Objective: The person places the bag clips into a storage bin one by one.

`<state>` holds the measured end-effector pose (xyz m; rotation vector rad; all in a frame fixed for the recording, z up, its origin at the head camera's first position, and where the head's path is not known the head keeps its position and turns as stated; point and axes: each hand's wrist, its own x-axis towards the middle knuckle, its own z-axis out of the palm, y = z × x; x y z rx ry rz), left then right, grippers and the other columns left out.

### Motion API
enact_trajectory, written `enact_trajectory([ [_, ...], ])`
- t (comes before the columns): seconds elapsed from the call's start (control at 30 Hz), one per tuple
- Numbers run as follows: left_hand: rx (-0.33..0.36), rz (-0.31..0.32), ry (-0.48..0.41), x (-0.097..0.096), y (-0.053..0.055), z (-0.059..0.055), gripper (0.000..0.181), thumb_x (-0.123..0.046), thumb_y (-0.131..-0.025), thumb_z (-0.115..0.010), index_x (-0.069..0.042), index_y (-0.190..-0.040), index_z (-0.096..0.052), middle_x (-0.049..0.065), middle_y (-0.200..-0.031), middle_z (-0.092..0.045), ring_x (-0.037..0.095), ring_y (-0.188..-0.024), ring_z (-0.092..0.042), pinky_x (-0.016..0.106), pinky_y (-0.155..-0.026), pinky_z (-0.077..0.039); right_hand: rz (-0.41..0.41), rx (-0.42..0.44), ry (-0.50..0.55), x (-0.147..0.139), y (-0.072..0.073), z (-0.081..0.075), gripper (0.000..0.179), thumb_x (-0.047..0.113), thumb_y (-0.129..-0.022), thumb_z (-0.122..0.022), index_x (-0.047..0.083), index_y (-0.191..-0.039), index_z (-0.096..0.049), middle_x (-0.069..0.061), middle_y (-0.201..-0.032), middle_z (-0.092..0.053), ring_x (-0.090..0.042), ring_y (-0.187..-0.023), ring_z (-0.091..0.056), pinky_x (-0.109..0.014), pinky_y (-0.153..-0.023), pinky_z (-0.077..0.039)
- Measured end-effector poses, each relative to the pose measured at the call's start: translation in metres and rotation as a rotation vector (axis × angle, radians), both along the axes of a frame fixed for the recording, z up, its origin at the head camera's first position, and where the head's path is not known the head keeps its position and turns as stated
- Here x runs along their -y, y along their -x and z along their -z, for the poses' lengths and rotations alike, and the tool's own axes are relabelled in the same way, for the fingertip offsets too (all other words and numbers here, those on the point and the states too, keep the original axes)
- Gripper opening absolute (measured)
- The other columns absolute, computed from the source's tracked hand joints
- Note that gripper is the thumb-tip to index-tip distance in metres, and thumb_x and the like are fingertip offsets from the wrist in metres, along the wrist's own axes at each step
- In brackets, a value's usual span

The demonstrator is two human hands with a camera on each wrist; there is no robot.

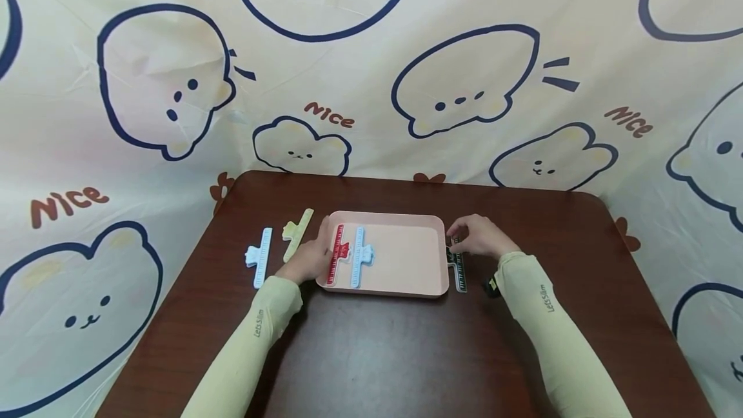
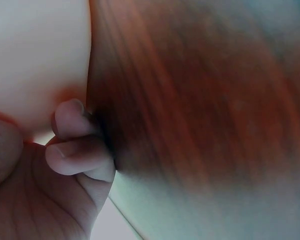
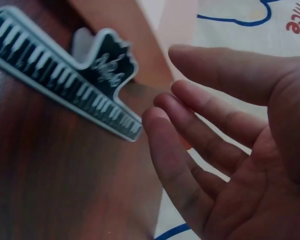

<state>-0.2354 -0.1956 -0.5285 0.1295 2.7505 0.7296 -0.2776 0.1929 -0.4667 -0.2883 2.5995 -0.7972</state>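
Observation:
My left hand (image 1: 310,258) holds the left rim of a shallow pink tray (image 1: 406,257); in the left wrist view its fingers (image 2: 72,120) curl beside the tray's edge. Inside the tray lie a red clip (image 1: 335,255) and a blue clip (image 1: 358,258), each a ruler-like bar with a shaped tab. By the tray's right side is a black clip (image 3: 65,70) with a white piano-key pattern. Over its far end is my right hand (image 1: 478,237), thumb and fingers (image 3: 162,135) apart with nothing between them in the right wrist view.
Left of the tray, a light blue clip (image 1: 264,258) and a yellow clip (image 1: 298,235) lie on the dark brown table (image 1: 383,360). A printed cloth (image 1: 371,82) with cartoon bears hangs behind the table and at its sides.

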Motion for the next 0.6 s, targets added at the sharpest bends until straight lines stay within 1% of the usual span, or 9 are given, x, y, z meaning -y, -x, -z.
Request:
enact_trajectory([
  [0.07, -0.004, 0.002, -0.003, 0.0, -0.001, -0.001, 0.08, -0.019, -0.107, -0.044, -0.007, -0.164, 0.01, 0.028, -0.129, -0.064, 0.032, -0.108, -0.066, 0.053, -0.108, -0.047, -0.029, 0.0, -0.026, -0.002, -0.001, 0.006, 0.039, 0.015, -0.086, -0.084, 0.009, -0.123, -0.072, -0.017, -0.124, -0.069, -0.027, -0.097, -0.064, -0.043, -0.087, -0.057],
  [0.2, 0.007, 0.012, -0.011, 0.0, -0.002, 0.0, 0.081, -0.021, -0.107, -0.045, -0.007, -0.164, 0.01, 0.026, -0.128, -0.064, 0.031, -0.106, -0.067, 0.054, -0.108, -0.047, -0.1, -0.011, -0.083, -0.003, -0.003, 0.02, 0.054, 0.017, -0.078, -0.09, 0.007, -0.127, -0.07, -0.016, -0.127, -0.067, -0.029, -0.101, -0.062, -0.049, -0.093, -0.055],
  [0.27, 0.019, 0.004, -0.019, 0.0, -0.003, 0.0, 0.081, -0.022, -0.107, -0.046, -0.009, -0.165, 0.011, 0.025, -0.129, -0.063, 0.03, -0.106, -0.066, 0.054, -0.108, -0.047, -0.131, -0.026, -0.108, -0.002, -0.004, 0.026, 0.06, 0.018, -0.076, -0.092, 0.005, -0.129, -0.067, -0.017, -0.129, -0.065, -0.03, -0.106, -0.061, -0.051, -0.098, -0.053],
  [0.33, 0.023, -0.006, -0.021, 0.0, -0.004, 0.0, 0.082, -0.023, -0.108, -0.046, -0.01, -0.165, 0.011, 0.025, -0.131, -0.062, 0.031, -0.108, -0.066, 0.055, -0.109, -0.046, -0.148, -0.046, -0.129, -0.001, -0.004, 0.031, 0.062, 0.02, -0.075, -0.093, 0.005, -0.129, -0.067, -0.018, -0.132, -0.064, -0.031, -0.111, -0.06, -0.053, -0.103, -0.05],
  [0.37, 0.024, -0.012, -0.023, 0.0, -0.004, 0.0, 0.082, -0.024, -0.108, -0.046, -0.011, -0.165, 0.011, 0.025, -0.133, -0.061, 0.031, -0.109, -0.066, 0.055, -0.11, -0.046, -0.159, -0.059, -0.136, -0.001, -0.003, 0.033, 0.062, 0.021, -0.075, -0.093, 0.005, -0.129, -0.067, -0.018, -0.132, -0.064, -0.031, -0.112, -0.059, -0.053, -0.103, -0.05],
  [0.43, 0.026, -0.02, -0.028, 0.0, -0.004, -0.001, 0.082, -0.025, -0.108, -0.046, -0.012, -0.165, 0.011, 0.025, -0.134, -0.06, 0.032, -0.111, -0.065, 0.055, -0.111, -0.045, -0.154, -0.068, -0.143, -0.001, -0.002, 0.036, 0.058, 0.023, -0.077, -0.092, 0.006, -0.126, -0.067, -0.017, -0.129, -0.065, -0.031, -0.111, -0.06, -0.052, -0.102, -0.051],
  [0.53, 0.027, -0.021, -0.028, 0.001, -0.004, -0.002, 0.083, -0.025, -0.108, -0.047, -0.011, -0.165, 0.011, 0.025, -0.134, -0.06, 0.033, -0.112, -0.065, 0.055, -0.111, -0.045, -0.142, -0.101, -0.165, -0.002, -0.002, 0.038, 0.046, 0.026, -0.08, -0.089, 0.01, -0.119, -0.069, -0.012, -0.119, -0.067, -0.027, -0.102, -0.06, -0.049, -0.094, -0.053],
  [0.6, 0.025, -0.017, -0.021, 0.002, -0.004, -0.003, 0.082, -0.024, -0.108, -0.046, -0.01, -0.165, 0.011, 0.025, -0.133, -0.061, 0.032, -0.112, -0.065, 0.055, -0.111, -0.045, -0.135, -0.144, -0.2, -0.004, -0.001, 0.037, 0.037, 0.028, -0.083, -0.087, 0.013, -0.112, -0.07, -0.009, -0.111, -0.068, -0.024, -0.095, -0.059, -0.046, -0.088, -0.054],
])
